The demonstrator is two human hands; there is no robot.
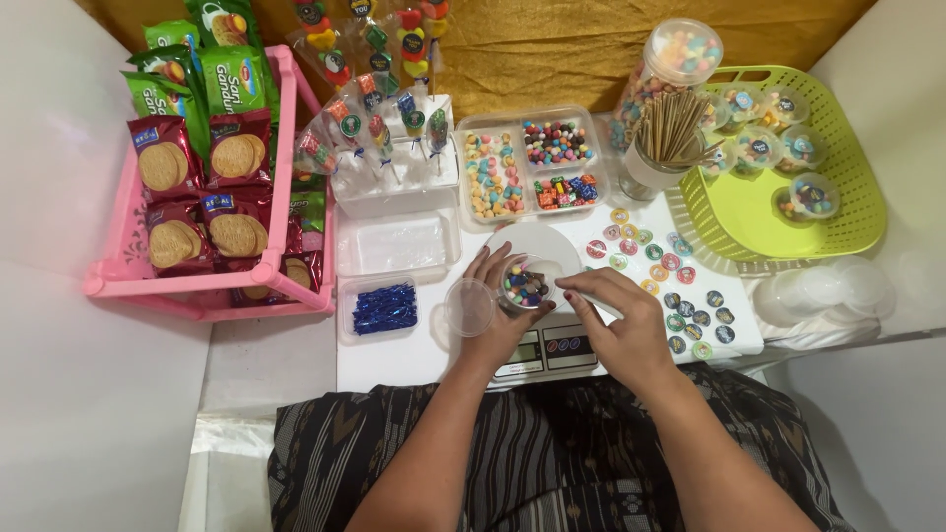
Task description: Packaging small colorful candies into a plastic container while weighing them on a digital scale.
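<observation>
Seen from above, a seated person's two bare hands meet over a small kitchen scale (552, 347) at the front edge of a white table (394, 360). The left hand (498, 315) is closed around a small clear plastic cup (525, 284), holding it tilted above the scale's round white platform. The cup is see-through, short and round, and about half full of small candies in mixed colours: green, yellow, red, white and dark ones. The right hand (621, 320) rests just beside the cup, its fingertips pinched together at the rim; whether they grip anything is too small to tell. A clear round lid (470, 306) lies just left of the left hand. Behind the hands sits a divided clear tray of coloured candies (527, 167). To the right, round stickers (670, 286) are spread out, near a lime green basket (847, 212) holding filled cups.
</observation>
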